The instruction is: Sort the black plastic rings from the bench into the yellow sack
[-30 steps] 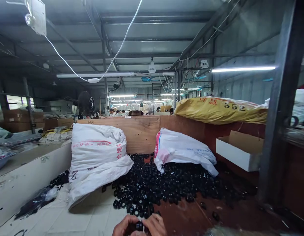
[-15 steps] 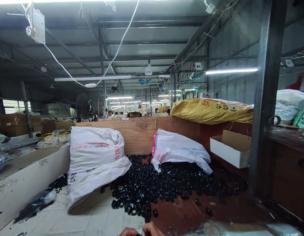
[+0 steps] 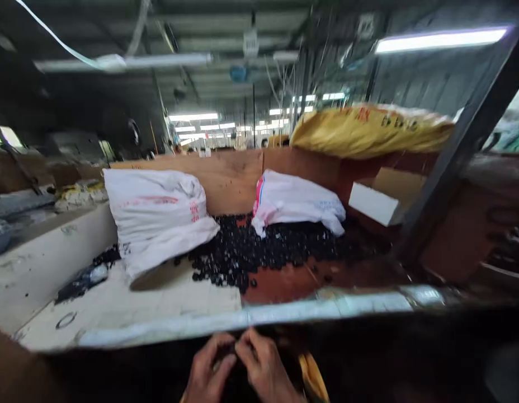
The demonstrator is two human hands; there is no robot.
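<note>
My left hand point(image 3: 210, 366) and my right hand point(image 3: 263, 361) meet at the bottom middle, just in front of the table's edge. Both are closed, fingertips pinched together around something small and dark that I cannot make out. Beyond them, many small black rings point(image 3: 230, 252) lie heaped on the table. A white sack point(image 3: 159, 215) with red print leans on the left of the heap. Another white sack point(image 3: 299, 198) lies at its back right. Below my hands it is dark, with a yellow edge point(image 3: 314, 378) of something at the right.
Pale tape point(image 3: 284, 314) runs along the table's front edge. A wooden board point(image 3: 234, 173) closes the back. A white box point(image 3: 374, 201) sits at the right beside a dark metal post point(image 3: 444, 162). A yellow sack point(image 3: 368, 131) rests on the back right wall.
The view has tilted downward and blurred, so both hands and the table's front edge now show in full. Earlier only the fingertips were visible at the bottom. The sacks and rings have not moved.
</note>
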